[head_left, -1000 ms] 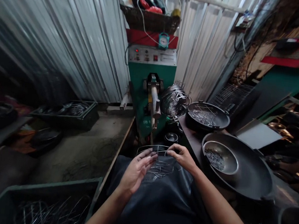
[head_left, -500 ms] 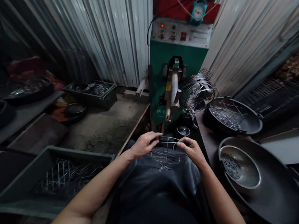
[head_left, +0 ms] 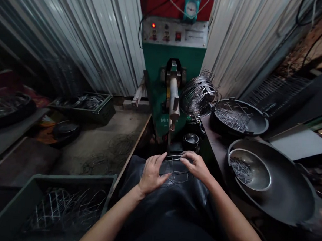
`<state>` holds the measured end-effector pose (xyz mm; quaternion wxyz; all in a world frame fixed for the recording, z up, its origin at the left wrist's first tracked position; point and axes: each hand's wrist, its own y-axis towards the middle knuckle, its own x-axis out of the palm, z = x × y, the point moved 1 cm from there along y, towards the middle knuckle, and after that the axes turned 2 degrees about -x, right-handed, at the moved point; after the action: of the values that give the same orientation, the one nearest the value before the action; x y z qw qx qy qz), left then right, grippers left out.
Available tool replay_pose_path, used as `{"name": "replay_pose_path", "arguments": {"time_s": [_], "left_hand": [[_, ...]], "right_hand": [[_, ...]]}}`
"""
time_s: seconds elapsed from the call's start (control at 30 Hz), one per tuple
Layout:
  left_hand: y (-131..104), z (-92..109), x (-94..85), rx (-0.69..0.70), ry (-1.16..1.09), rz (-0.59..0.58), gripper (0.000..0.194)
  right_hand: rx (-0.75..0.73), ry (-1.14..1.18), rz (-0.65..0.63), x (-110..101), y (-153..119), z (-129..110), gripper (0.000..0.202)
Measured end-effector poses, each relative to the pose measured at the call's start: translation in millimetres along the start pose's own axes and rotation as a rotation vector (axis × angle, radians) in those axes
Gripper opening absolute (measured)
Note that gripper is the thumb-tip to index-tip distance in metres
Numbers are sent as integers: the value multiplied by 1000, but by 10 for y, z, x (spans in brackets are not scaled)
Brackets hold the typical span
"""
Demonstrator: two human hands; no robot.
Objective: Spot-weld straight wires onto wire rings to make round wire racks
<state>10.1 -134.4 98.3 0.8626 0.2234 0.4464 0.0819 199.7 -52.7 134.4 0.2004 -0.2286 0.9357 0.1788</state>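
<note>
Over my lap, in front of the machine, both hands are around a round wire frame (head_left: 171, 158), a thin metal ring with a crosspiece. My left hand (head_left: 152, 175) holds its left side, fingers at the far edge and thumb low at the near wire. At the right, my right hand (head_left: 196, 165) grips the far edge between thumb and fingers. More thin wire pieces (head_left: 173, 179) lie beneath on the dark apron (head_left: 164, 213). Just beyond stands a green machine (head_left: 173, 51) with a metal arm and electrode tip (head_left: 172, 126).
A coil of wire rings (head_left: 199, 97) hangs right of the machine arm. Further right are a pan of wire racks (head_left: 230, 120) and a large pan (head_left: 289, 193) holding a bowl of small metal pieces (head_left: 262, 173). A green crate (head_left: 36, 176) with wire parts stands at left.
My view has swung right, so the machine appears further left. My hands have come lower and closer together, and the left fingers are more spread around the wire frame.
</note>
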Motion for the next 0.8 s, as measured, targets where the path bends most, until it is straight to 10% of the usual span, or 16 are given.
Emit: {"name": "replay_pose_path", "arguments": {"time_s": [0.23, 0.47, 0.8], "left_hand": [[-26, 88, 146, -180, 28, 241, 43], [406, 82, -35, 32, 88, 311, 28], [808, -368, 295, 67, 50, 338, 30]], "right_hand": [[0, -147, 41, 148, -15, -151, 12], [42, 118, 161, -57, 202, -94, 30], [109, 240, 194, -57, 591, 356, 29]]}}
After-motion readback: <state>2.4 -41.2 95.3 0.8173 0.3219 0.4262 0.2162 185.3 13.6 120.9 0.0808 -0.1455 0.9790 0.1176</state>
